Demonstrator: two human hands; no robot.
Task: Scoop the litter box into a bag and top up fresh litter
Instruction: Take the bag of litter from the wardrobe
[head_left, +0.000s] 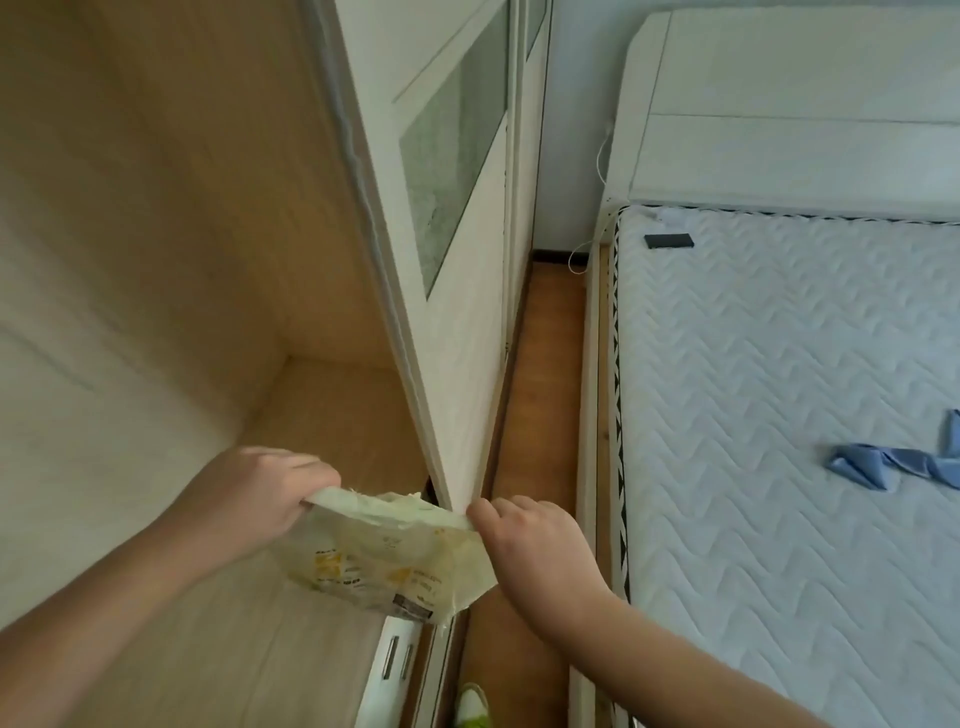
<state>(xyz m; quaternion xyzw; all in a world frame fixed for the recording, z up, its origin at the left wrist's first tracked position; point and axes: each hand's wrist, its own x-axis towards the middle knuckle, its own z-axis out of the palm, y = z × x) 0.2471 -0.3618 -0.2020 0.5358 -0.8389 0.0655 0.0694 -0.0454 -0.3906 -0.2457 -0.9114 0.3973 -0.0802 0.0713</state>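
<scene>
Nearest the wardrobe door (457, 322): both hands hold the bag (395, 561) at its foot.
Left hand (260, 499): fingers curled over the bag's top edge, gripping.
Right hand (524, 540): pinching the opposite end of that edge.
Bag: thin, limp, crinkly film (probably light, tears easily); best held by the rim, spread wide.
Beyond the door: mattress (779, 415), blue cloth (883, 462).

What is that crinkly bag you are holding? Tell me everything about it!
The bag is thin, see-through plastic, pale yellowish, crumpled, with yellow pictures and dark print that is too blurred to read. The left hand grips one end of its top edge and the right hand pinches the other, stretching the top between them. It hangs in front of the open wardrobe, by the white door's lower corner.
</scene>
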